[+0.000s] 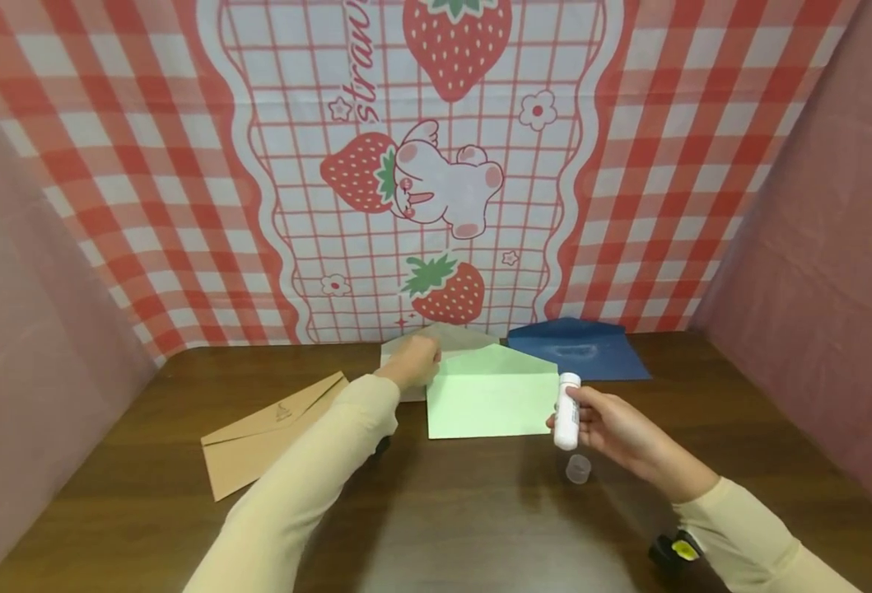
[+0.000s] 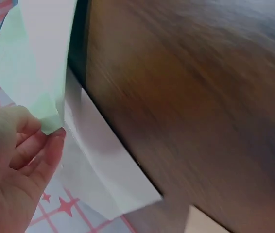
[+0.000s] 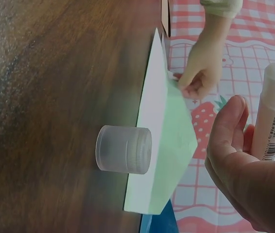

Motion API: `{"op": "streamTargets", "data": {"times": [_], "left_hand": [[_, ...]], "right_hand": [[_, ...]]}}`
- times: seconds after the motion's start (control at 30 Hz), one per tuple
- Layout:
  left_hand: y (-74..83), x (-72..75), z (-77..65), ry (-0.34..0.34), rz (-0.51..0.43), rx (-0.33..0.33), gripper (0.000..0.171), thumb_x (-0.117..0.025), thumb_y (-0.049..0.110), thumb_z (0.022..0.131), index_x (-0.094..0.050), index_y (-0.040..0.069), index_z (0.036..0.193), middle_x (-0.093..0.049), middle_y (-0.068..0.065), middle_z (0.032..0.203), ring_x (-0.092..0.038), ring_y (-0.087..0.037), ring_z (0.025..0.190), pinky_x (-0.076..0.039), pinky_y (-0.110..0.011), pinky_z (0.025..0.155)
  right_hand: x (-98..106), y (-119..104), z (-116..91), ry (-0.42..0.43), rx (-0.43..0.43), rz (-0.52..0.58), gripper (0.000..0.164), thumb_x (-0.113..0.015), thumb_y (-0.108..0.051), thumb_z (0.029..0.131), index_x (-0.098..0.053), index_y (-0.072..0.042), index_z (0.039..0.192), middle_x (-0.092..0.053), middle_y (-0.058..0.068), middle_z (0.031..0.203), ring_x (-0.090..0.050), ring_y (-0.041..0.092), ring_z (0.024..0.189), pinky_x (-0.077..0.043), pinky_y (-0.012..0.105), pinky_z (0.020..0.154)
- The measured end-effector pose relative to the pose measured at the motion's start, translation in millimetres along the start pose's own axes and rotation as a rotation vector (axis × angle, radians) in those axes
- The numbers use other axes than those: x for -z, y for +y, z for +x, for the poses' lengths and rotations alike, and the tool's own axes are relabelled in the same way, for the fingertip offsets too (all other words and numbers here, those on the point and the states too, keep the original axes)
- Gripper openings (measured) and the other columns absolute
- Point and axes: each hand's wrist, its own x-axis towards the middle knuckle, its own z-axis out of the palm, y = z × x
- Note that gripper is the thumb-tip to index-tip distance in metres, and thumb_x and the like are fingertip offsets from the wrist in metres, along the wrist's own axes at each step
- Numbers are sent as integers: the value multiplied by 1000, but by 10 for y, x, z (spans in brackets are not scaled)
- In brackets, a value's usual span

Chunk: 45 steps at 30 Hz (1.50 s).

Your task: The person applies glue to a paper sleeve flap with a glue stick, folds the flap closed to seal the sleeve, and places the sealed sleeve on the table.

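Note:
A pale green envelope point(image 1: 491, 403) lies with its pointed flap raised toward the back. In the left wrist view, my left hand point(image 2: 18, 160) pinches a corner of it between thumb and fingers. My right hand point(image 1: 621, 428) holds a white glue stick point(image 1: 567, 412) above the envelope's right edge. Its white tip shows bare in the right wrist view. Below the right hand, the clear cap point(image 3: 124, 149) stands on the table. Partly hidden behind the green envelope is a greyish-white envelope point(image 2: 113, 160).
A tan envelope point(image 1: 280, 432) lies at the left, partly covered by my left sleeve. At the back right is a dark blue envelope point(image 1: 591, 354) with a whitish smear. The brown table point(image 1: 465, 519) ends at a strawberry-patterned cloth point(image 1: 436, 272), with pink cloth on both sides.

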Motion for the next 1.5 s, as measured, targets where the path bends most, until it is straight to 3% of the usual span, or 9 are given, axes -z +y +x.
{"op": "streamTargets", "data": {"times": [0.3, 0.43, 0.53, 0.67, 0.83, 0.97, 1.17, 1.33, 1.5], "left_hand": [[-144, 120, -327, 18, -69, -152, 17, -48, -2, 91, -47, 7, 77, -41, 1, 67, -35, -10, 60, -30, -20, 57], [-240, 164, -615, 39, -108, -176, 13, -49, -1, 91, -51, 5, 80, -48, -1, 69, -38, -8, 60, -34, -18, 57], [-325, 171, -876, 83, -127, -203, 11, -52, -2, 90, -53, 4, 81, -51, -3, 69, -39, -6, 60, -36, -18, 55], [-418, 133, -1220, 112, -142, -234, 9, -56, -3, 88, -56, 4, 82, -56, -3, 69, -41, -3, 60, -38, -17, 55], [-403, 94, -1546, 52, -150, -223, 8, -58, 0, 89, -60, 6, 84, -59, -1, 74, -46, -2, 67, -43, -17, 60], [-343, 82, -1719, 25, -172, -227, 8, -57, -1, 89, -60, 6, 85, -61, -2, 76, -49, -2, 68, -46, -17, 62], [-250, 64, -1837, 6, -197, -152, 10, -54, 0, 92, -62, 5, 90, -66, -4, 83, -52, -4, 71, -47, -19, 63], [-195, 81, -1903, -10, -211, -59, 10, -57, 4, 93, -66, 4, 95, -67, -6, 90, -57, -9, 77, -49, -22, 66], [-192, 126, -1999, -11, -221, -44, 6, -66, 5, 87, -66, 2, 92, -65, -4, 83, -56, -8, 75, -47, -20, 65]], "right_hand": [[14, -18, -38, -4, -2, 4, 47, -31, -26, 105, -20, 12, 130, -64, -1, 94, -66, 8, 90, -55, 23, 81], [4, -28, -52, -11, -7, 0, 44, -31, -26, 105, -23, 10, 128, -64, -1, 94, -66, 8, 90, -54, 23, 81], [-18, -24, -51, -23, -5, -20, 38, -33, -26, 104, -33, 7, 123, -66, -2, 93, -65, 7, 89, -54, 22, 80], [-114, -13, -46, -13, -14, -129, 35, -41, -30, 103, -48, 3, 115, -65, -7, 88, -62, 5, 82, -54, 23, 77], [-310, -23, -32, -39, 0, -235, 48, -48, -29, 101, -46, 14, 122, -64, -7, 88, -62, 6, 80, -55, 24, 78], [-487, -17, 0, -87, 12, -278, 54, -53, -27, 99, -43, 20, 123, -64, -3, 89, -64, 6, 79, -55, 23, 76], [-655, -7, 20, -109, 46, -340, 53, -59, -24, 95, -45, 19, 124, -66, 3, 93, -64, 7, 80, -56, 23, 75], [-814, -23, 57, -113, 107, -430, 54, -62, -23, 94, -48, 16, 127, -64, 29, 115, -64, 9, 88, -56, 27, 77], [-1043, -16, 120, -136, 144, -512, 41, -63, -18, 92, -55, 13, 119, -65, 29, 113, -65, 14, 93, -58, 35, 80]]}}
